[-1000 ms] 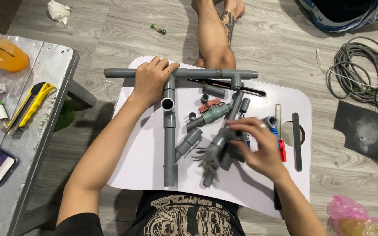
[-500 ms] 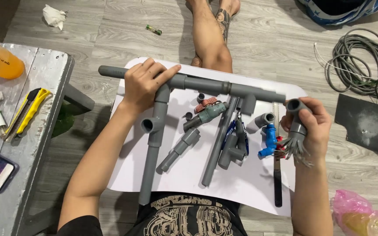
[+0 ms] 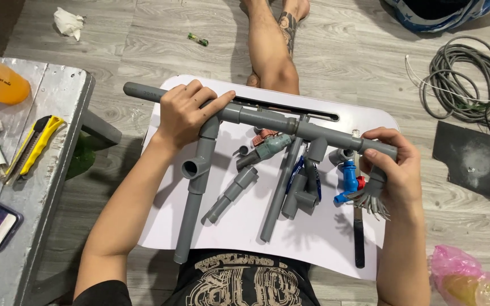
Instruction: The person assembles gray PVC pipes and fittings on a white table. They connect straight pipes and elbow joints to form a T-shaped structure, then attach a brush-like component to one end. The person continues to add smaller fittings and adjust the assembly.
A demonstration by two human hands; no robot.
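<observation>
The long grey pipe [image 3: 267, 119] lies across the white tabletop [image 3: 336, 238] from ten to four o'clock, the left hand [image 3: 185, 116] clamped over its tee, the right hand [image 3: 395, 170] pinching an elbow fitting [image 3: 376, 180] onto its four o'clock end.

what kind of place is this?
Probably a home floor used as a makeshift plumbing workspace: grey pipe assembly on a white lap board, coiled cable on wood-look flooring, utility knife on a side table.

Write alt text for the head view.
A seated person's left hand grips a long grey pipe assembly over a white lap board, while the right hand fits a grey fitting at its far end. Loose pipe pieces lie on the board.
</observation>
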